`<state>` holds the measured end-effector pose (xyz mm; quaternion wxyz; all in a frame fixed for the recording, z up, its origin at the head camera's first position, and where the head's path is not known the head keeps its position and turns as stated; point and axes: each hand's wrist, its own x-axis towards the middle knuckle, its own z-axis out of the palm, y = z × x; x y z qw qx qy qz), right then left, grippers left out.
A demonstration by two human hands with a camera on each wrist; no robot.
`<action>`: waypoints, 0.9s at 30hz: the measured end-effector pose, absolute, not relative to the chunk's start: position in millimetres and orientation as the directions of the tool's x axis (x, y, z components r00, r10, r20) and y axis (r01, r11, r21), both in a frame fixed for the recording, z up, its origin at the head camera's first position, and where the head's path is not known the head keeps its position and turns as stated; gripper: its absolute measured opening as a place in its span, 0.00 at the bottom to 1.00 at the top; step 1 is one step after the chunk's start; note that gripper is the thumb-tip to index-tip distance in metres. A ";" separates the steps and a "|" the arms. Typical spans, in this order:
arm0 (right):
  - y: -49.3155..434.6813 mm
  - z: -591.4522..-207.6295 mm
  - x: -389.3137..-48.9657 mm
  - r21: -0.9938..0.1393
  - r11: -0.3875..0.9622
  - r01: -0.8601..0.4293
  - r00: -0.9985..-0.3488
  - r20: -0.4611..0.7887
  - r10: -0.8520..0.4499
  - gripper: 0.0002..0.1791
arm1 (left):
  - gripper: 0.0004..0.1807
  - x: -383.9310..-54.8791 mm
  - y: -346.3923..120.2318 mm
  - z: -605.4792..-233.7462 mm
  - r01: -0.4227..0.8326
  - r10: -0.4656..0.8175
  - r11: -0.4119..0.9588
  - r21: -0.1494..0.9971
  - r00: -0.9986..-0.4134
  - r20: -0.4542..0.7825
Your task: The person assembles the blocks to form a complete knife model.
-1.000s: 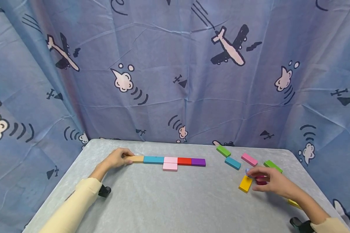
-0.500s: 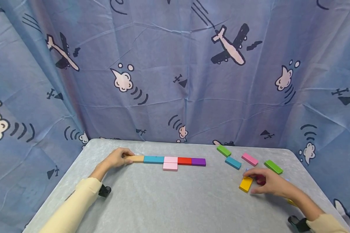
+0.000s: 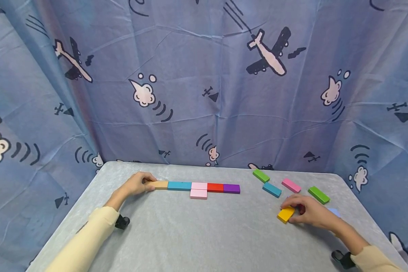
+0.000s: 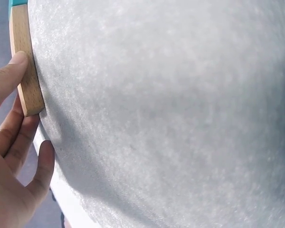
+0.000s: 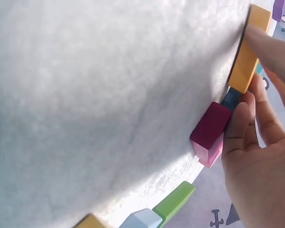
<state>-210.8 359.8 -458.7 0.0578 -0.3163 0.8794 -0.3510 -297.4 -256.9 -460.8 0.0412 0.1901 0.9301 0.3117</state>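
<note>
My left hand [image 3: 137, 185] is at the left end of a row of coloured blocks and holds a plain wooden block [image 3: 161, 185] between thumb and fingers. To its right the row runs on with a blue block [image 3: 179, 186], a pale pink block [image 3: 198, 186], a red block [image 3: 215, 187] and a purple block [image 3: 231, 188]. A second pale pink block [image 3: 198, 194] touches the first on its near side. Over at the right, my right hand [image 3: 309, 212] pinches a yellow block [image 3: 285, 214]. Its fingers partly hide a dark red block [image 5: 211, 124].
Loose blocks lie around the right hand: a green block [image 3: 260, 175], a blue block [image 3: 271, 190], a pink block [image 3: 291, 185] and another green block [image 3: 319, 195]. A light blue block [image 5: 141, 218] sits nearer the wrist. A patterned curtain [image 3: 176, 94] hangs behind the grey-covered table [image 3: 190, 234].
My right hand has come left and down from over the dark red block onto the yellow block and taken hold of it. The yellow block has shifted slightly. My left hand has stayed put.
</note>
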 end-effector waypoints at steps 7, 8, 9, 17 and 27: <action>358.4 -459.1 -209.3 -0.639 0.585 -0.500 -0.815 0.119 -0.567 0.16 | 0.11 -298.0 -257.3 -461.5 0.333 0.385 0.729 0.598 -0.922 0.043; 357.9 -459.2 -208.9 -0.637 0.587 -0.500 -0.815 0.118 -0.567 0.16 | 0.11 -297.9 -257.3 -461.5 0.332 0.385 0.728 0.600 -0.922 0.042; 357.5 -459.3 -208.7 -0.637 0.588 -0.498 -0.816 0.116 -0.566 0.16 | 0.11 -297.8 -257.2 -461.5 0.331 0.385 0.728 0.601 -0.922 0.042; 355.0 -457.9 -207.3 -0.629 0.623 -0.465 -0.838 0.085 -0.539 0.15 | 0.11 -298.5 -257.2 -462.5 0.330 0.388 0.722 0.608 -0.921 0.038; 349.3 -446.4 -206.3 -0.639 0.652 -0.409 -0.888 0.115 -0.444 0.17 | 0.11 -298.1 -258.2 -461.3 0.336 0.396 0.721 0.605 -0.918 0.038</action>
